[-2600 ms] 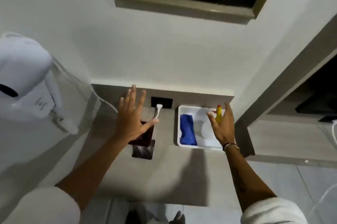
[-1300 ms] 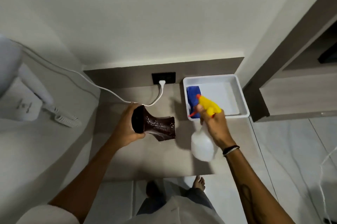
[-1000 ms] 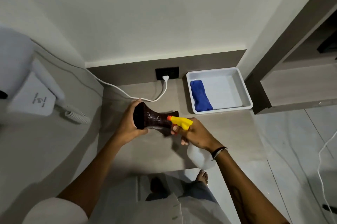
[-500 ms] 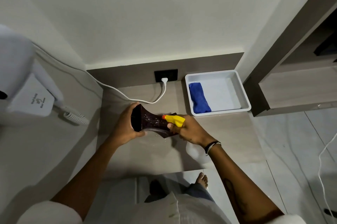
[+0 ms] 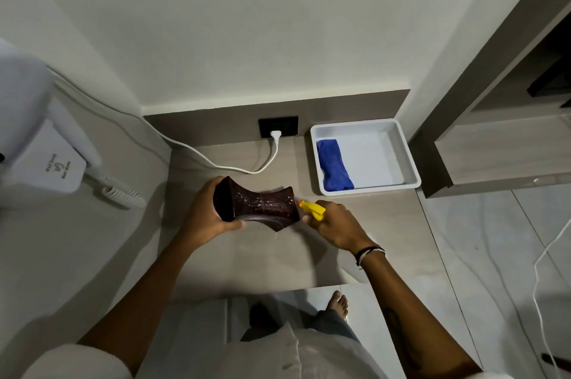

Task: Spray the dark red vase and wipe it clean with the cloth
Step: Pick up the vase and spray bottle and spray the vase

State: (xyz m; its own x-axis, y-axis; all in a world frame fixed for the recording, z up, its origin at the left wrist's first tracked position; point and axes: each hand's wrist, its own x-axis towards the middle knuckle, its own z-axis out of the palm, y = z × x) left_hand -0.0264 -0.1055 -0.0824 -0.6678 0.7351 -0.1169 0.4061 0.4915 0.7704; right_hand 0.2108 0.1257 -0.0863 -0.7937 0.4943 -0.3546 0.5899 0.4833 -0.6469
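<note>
My left hand [image 5: 205, 218] grips the dark red vase [image 5: 262, 204] by its mouth end and holds it on its side above the grey shelf [image 5: 247, 261]. Small white droplets speckle the vase's waist. My right hand [image 5: 335, 224] is shut on the spray bottle [image 5: 312, 209]; its yellow head and red nozzle point at the vase's base from the right, almost touching it. The bottle's pale body is mostly hidden under my wrist. A folded blue cloth [image 5: 334, 169] lies in the left part of the white tray [image 5: 408, 159] at the back right.
A white plug and cord [image 5: 275, 144] run from a black wall socket across the back of the shelf. A white wall-mounted hair dryer [image 5: 46, 159] with a coiled cord hangs at the left. A wooden cabinet edge [image 5: 482, 174] stands right of the tray.
I picked the vase up off the shelf and took the spray bottle out of the tray. Over the last half second the nozzle shifted right, from the vase's waist to its base end.
</note>
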